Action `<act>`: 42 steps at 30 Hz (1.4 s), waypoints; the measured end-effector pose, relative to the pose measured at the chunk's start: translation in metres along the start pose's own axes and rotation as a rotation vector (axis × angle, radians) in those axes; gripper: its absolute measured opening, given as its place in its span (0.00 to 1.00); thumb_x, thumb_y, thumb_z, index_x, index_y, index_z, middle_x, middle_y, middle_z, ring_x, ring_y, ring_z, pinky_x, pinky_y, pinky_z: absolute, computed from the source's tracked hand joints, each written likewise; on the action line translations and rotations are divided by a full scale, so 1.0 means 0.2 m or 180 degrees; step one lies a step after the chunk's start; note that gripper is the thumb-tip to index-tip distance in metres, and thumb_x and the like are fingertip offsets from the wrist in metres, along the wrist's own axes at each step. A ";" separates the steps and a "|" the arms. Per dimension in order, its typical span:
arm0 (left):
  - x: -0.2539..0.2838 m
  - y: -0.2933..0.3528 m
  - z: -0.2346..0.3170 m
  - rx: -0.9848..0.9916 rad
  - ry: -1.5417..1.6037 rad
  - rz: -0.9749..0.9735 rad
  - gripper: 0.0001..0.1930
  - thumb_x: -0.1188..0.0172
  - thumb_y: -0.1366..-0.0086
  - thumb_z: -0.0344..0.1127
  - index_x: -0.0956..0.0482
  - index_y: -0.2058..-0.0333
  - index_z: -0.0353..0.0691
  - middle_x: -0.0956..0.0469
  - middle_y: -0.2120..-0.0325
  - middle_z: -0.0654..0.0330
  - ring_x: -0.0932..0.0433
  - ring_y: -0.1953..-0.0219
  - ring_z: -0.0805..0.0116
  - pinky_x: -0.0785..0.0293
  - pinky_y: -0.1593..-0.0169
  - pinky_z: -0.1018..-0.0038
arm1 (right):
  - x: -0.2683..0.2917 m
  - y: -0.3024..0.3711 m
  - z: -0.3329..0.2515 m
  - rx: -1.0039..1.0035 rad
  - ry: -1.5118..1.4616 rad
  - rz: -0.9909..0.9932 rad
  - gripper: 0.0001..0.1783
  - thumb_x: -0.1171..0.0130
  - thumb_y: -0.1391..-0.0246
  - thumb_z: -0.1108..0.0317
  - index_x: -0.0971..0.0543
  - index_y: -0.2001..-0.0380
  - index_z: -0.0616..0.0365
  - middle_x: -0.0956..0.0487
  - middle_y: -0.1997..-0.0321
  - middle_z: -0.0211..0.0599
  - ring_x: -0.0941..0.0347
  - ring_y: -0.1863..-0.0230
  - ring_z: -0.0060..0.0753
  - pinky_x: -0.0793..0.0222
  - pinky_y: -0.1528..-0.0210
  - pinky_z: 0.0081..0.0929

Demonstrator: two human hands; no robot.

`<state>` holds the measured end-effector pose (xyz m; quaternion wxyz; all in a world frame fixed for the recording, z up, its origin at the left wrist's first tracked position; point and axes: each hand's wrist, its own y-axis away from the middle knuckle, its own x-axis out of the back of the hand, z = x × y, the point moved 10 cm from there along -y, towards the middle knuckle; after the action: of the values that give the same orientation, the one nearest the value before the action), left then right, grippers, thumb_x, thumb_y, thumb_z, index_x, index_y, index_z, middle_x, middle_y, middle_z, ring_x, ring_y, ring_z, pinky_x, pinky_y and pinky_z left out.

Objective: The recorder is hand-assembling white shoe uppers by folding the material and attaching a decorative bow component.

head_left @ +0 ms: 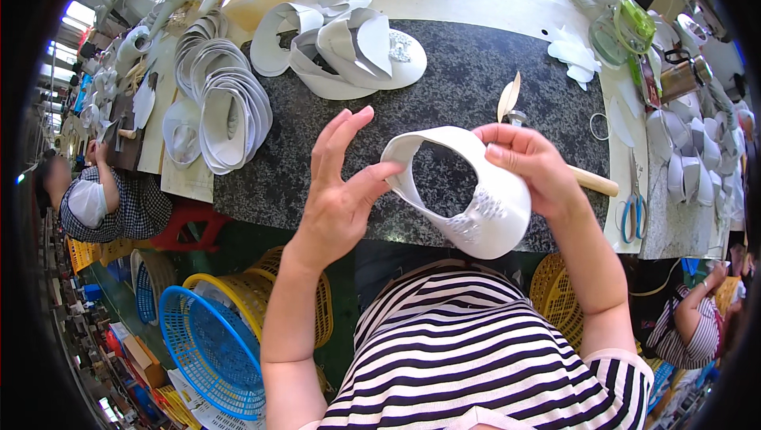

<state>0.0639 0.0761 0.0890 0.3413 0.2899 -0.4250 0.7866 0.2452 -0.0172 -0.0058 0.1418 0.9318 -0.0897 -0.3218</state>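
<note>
Above the near edge of the dark speckled board (468, 57) I hold a white shoe upper (507, 228) with a large oval opening. Sparkling silver decoration covers part of its front. My right hand (533, 164) grips the far right side, thumb on the outer surface. At the left end of the upper, my left hand (337, 188) pinches the rim; its other fingers are raised. Partly hidden behind my right hand lies a hammer with a wooden handle (594, 181). Beyond it are pale leaf-shaped pieces (509, 99).
White uppers (349, 53) lie at the board's far side, beside a nested stack (226, 105). Blue-handled scissors (634, 216) and more white pieces (690, 152) are at right. A blue basket (210, 351) stands lower left. Other people sit at left (111, 200) and right (694, 327).
</note>
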 end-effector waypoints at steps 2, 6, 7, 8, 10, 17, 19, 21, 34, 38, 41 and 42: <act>-0.01 -0.01 0.03 -0.0182 0.0008 -0.0224 0.09 0.30 0.44 0.28 0.14 0.63 0.46 0.31 0.38 0.54 0.36 0.33 0.46 0.41 0.30 0.52 | 0.03 -0.04 -0.03 -0.0197 0.0119 -0.0206 0.17 0.40 0.33 0.66 0.22 0.46 0.65 0.16 0.57 0.38 0.18 0.57 0.25 0.21 0.54 0.23; 0.01 -0.03 0.12 -0.0347 -0.0084 -0.0204 0.05 0.32 0.40 0.34 0.18 0.67 0.45 0.23 0.51 0.61 0.28 0.39 0.55 0.50 0.27 0.50 | 0.14 -0.03 -0.39 0.1600 0.2197 0.0912 0.20 0.46 0.29 0.57 0.19 0.48 0.63 0.15 0.56 0.36 0.20 0.56 0.29 0.23 0.51 0.28; 0.00 -0.03 0.13 -0.0385 -0.0177 -0.0218 0.05 0.32 0.39 0.35 0.19 0.68 0.45 0.22 0.54 0.63 0.26 0.41 0.57 0.51 0.27 0.50 | 0.07 0.05 -0.50 0.2167 0.2472 0.1243 0.18 0.44 0.30 0.58 0.17 0.51 0.61 0.15 0.56 0.35 0.21 0.54 0.28 0.25 0.50 0.28; 0.01 -0.03 0.15 -0.0448 -0.0278 -0.0058 0.05 0.34 0.37 0.36 0.21 0.68 0.45 0.21 0.61 0.66 0.23 0.46 0.60 0.56 0.26 0.50 | -0.06 0.09 -0.53 0.2199 0.2848 0.1002 0.16 0.42 0.32 0.60 0.16 0.52 0.59 0.15 0.56 0.36 0.21 0.54 0.28 0.25 0.48 0.28; -0.01 -0.02 0.15 -0.0387 -0.0213 -0.0081 0.05 0.34 0.37 0.36 0.20 0.68 0.45 0.20 0.63 0.66 0.22 0.48 0.61 0.56 0.26 0.50 | -0.27 0.16 -0.46 0.2288 0.3420 0.0453 0.10 0.34 0.40 0.66 0.15 0.57 0.55 0.15 0.56 0.36 0.21 0.51 0.30 0.26 0.48 0.28; -0.04 0.04 0.18 -0.0448 -0.0127 0.0248 0.06 0.32 0.38 0.37 0.20 0.67 0.46 0.20 0.65 0.66 0.21 0.52 0.62 0.51 0.27 0.50 | -0.49 0.14 -0.13 0.2575 0.3912 -0.0224 0.13 0.28 0.51 0.66 0.18 0.61 0.53 0.20 0.65 0.30 0.25 0.60 0.37 0.36 0.49 0.35; -0.05 0.05 0.15 -0.0318 -0.0079 0.0263 0.06 0.32 0.39 0.38 0.20 0.67 0.46 0.20 0.65 0.66 0.21 0.53 0.62 0.52 0.27 0.50 | -0.53 0.18 -0.14 0.2890 0.4160 -0.0156 0.11 0.30 0.50 0.68 0.19 0.63 0.54 0.22 0.67 0.30 0.26 0.62 0.37 0.36 0.49 0.37; -0.06 0.06 0.14 -0.0239 -0.0143 0.0257 0.07 0.31 0.39 0.39 0.20 0.67 0.46 0.20 0.66 0.66 0.21 0.53 0.62 0.51 0.28 0.50 | -0.61 0.24 -0.14 0.3458 0.4666 -0.0129 0.09 0.34 0.50 0.69 0.21 0.65 0.55 0.25 0.68 0.31 0.27 0.63 0.36 0.37 0.49 0.38; -0.37 0.19 -0.08 0.1696 0.5028 -0.0275 0.47 0.39 0.31 0.57 0.53 0.28 0.34 0.26 0.43 0.44 0.26 0.40 0.58 0.33 0.34 0.62 | -0.54 0.28 -0.09 0.3783 0.5251 -0.0261 0.11 0.38 0.51 0.68 0.20 0.62 0.49 0.21 0.61 0.26 0.25 0.54 0.28 0.43 0.37 0.44; -0.35 0.23 -0.23 0.2191 0.5201 0.0505 0.22 0.44 0.26 0.36 0.36 0.40 0.33 0.23 0.46 0.48 0.22 0.43 0.60 0.28 0.36 0.59 | -0.41 0.16 -0.14 0.3103 0.4985 0.0099 0.15 0.34 0.53 0.75 0.19 0.61 0.45 0.24 0.50 0.31 0.29 0.46 0.39 0.42 0.40 0.44; -0.37 0.24 -0.24 0.2457 0.5453 0.0604 0.18 0.44 0.28 0.25 0.35 0.42 0.34 0.23 0.48 0.49 0.21 0.44 0.60 0.27 0.35 0.56 | -0.34 0.12 -0.13 0.2876 0.4602 0.0272 0.11 0.33 0.49 0.72 0.18 0.61 0.47 0.24 0.51 0.32 0.29 0.46 0.42 0.41 0.42 0.42; -0.37 0.24 -0.24 0.2475 0.5448 0.0627 0.18 0.45 0.28 0.26 0.36 0.42 0.34 0.22 0.48 0.50 0.21 0.44 0.60 0.26 0.36 0.56 | -0.35 0.13 -0.15 0.2926 0.4623 0.0264 0.10 0.33 0.46 0.70 0.18 0.60 0.49 0.23 0.51 0.32 0.28 0.48 0.41 0.39 0.43 0.41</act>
<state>0.0623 0.0764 -0.0125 0.3488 -0.3296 0.2393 0.8441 0.2069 -0.0177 0.0650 -0.2158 0.8677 -0.1321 0.4278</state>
